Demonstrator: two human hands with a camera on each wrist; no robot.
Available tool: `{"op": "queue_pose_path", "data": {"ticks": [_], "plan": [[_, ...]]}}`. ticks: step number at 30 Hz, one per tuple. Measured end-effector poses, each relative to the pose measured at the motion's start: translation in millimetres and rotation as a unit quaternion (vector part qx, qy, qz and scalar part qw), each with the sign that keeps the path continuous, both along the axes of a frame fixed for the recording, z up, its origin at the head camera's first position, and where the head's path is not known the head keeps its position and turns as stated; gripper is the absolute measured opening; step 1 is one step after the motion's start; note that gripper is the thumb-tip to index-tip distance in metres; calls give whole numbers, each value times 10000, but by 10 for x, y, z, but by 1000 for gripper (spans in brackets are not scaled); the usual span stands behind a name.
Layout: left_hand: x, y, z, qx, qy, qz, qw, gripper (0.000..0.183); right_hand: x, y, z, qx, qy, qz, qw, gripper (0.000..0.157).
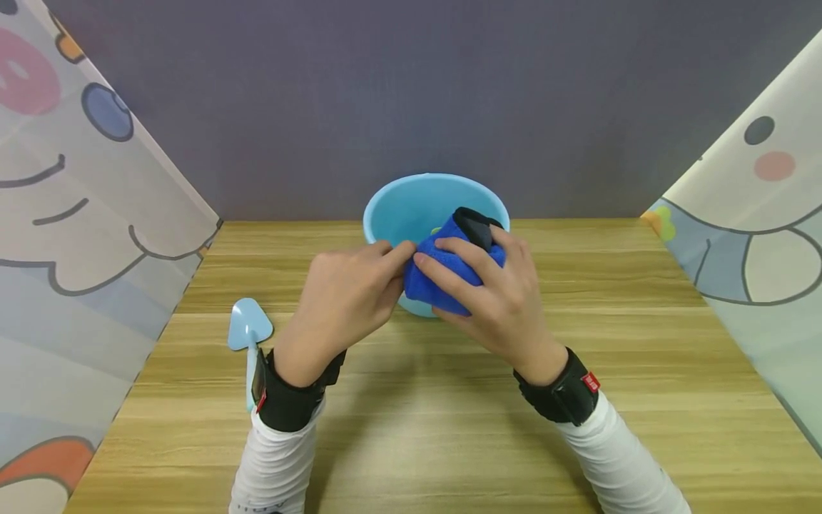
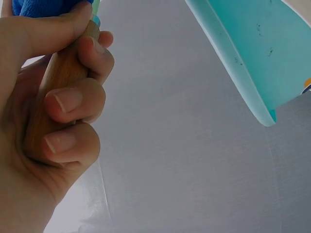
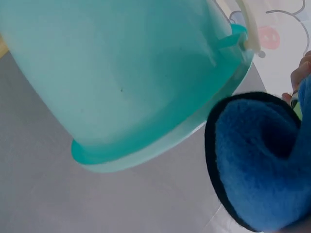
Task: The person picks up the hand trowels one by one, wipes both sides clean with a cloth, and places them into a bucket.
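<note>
My left hand (image 1: 347,296) curls its fingers round the wooden handle (image 2: 60,87) of a tool in front of the bucket. Its thumb lies along the handle near the blue cloth. A sliver of light green shows past the handle's end, while the cloth hides the rest of the tool. With spread fingers, my right hand (image 1: 504,303) grips the blue cloth (image 1: 437,282), which has a black edge and is folded round the tool's far part. Both hands are close together, overlapping the near side of the light-blue bucket (image 1: 404,203) in the head view.
A small light-blue toy shovel (image 1: 249,325) lies on the wooden table (image 1: 424,442) at the left, partly behind my left wrist. The bucket stands at the table's back edge by a grey wall (image 1: 411,93). Cartoon-printed panels (image 1: 70,235) flank both sides.
</note>
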State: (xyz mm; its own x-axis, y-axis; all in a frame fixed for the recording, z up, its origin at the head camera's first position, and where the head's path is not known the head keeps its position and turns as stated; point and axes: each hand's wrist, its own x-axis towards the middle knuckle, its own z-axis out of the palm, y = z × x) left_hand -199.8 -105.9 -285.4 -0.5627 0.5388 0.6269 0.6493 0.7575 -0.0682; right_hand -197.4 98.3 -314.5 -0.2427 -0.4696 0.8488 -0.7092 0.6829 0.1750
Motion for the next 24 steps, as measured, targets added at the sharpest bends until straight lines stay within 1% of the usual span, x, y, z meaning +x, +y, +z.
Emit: {"op": "queue_pose_path", "data": {"ticks": [5, 9, 14, 18, 24], "plan": [[11, -5, 15, 22, 64, 59, 10000, 14, 0, 13, 25, 224, -151, -122, 9996, 56], [11, 0, 20, 51, 28, 20, 10000, 13, -8, 28, 25, 287, -97, -130, 9995, 56], [12, 4, 16, 40, 26, -27, 10000, 14, -22, 47, 34, 208, -154, 20, 9997, 54], [20, 18, 28, 36, 102, -46, 9999, 15, -19, 51, 49, 63, -179, 86, 9998, 51], [25, 33, 35, 68, 176, -75, 9998, 15, 11, 34, 71, -140, -90, 127, 9998, 54]]}}
